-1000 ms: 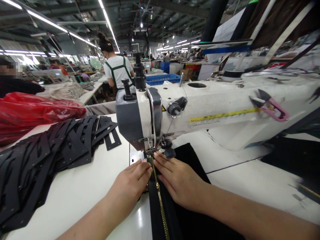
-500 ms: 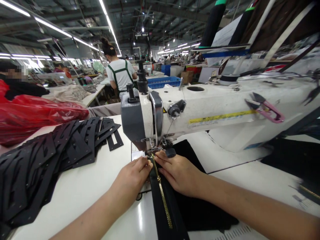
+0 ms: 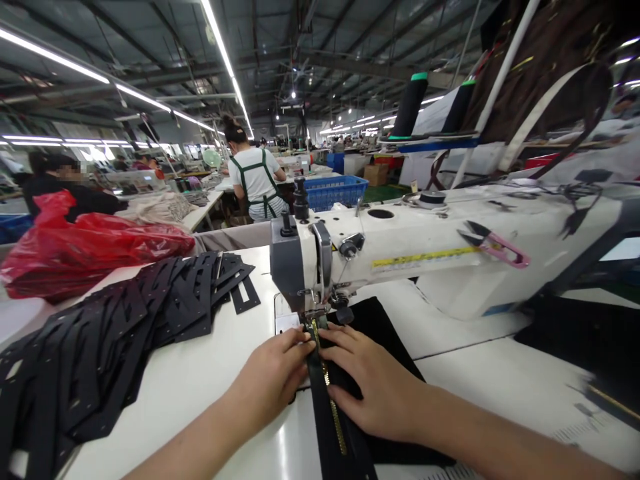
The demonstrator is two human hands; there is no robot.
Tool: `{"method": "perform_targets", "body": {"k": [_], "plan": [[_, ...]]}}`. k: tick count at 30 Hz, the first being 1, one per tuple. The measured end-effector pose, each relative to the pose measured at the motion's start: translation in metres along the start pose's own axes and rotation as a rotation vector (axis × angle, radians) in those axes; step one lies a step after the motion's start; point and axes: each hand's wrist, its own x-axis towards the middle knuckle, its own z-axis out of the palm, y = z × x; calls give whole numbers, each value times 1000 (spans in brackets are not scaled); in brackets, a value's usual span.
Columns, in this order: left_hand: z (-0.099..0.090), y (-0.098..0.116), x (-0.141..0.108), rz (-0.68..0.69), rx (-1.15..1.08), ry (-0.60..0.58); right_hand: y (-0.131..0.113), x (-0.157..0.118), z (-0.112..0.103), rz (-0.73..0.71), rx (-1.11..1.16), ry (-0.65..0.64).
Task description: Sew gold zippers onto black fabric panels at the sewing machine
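A black fabric strip with a gold zipper (image 3: 336,417) runs under the needle area of a white sewing machine (image 3: 400,250). At its left edge my left hand (image 3: 277,373) has its fingers pressed together on the strip. My right hand (image 3: 367,380) lies on the strip's right side, fingers spread flat beside the zipper, just in front of the presser foot. Black cloth (image 3: 380,333) extends beneath and behind my right hand. The fingertips of both hands are close to the machine's foot.
Many black cut-out pieces (image 3: 145,313) lie piled at the left. Behind them is a red plastic bag (image 3: 100,250). Pink-handled snips (image 3: 495,247) rest against the machine arm. More black cloth (image 3: 575,340) lies at the right. A person (image 3: 253,170) stands beyond a blue basket (image 3: 335,191).
The view has tilted up and shifted. My right hand's fingers have spread out flatter over the strip beside the zipper. My left hand remains at the strip's left edge.
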Motion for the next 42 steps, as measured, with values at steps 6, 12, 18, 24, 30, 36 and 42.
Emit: {"method": "perform_targets", "body": {"k": [6,12,18,24,30,36,42], "plan": [[8,7,-5,1,35,109,-2,-8,1,-66,50,77],[7,12,-8,218,136,175,-4,-8,-1,-166,-78,-23],[6,21,-13,347,212,201,-8,-11,-5,-237,-221,-113],[6,30,-17,226,127,165,-13,10,-18,-167,-268,-251],[1,38,-17,150,128,42,0,9,-25,-267,-337,-241],[2,51,-30,245,124,-45,-24,-54,-11,-287,-211,172],[-18,56,-27,-50,-281,-148,-29,-36,-24,25,112,-42]]}}
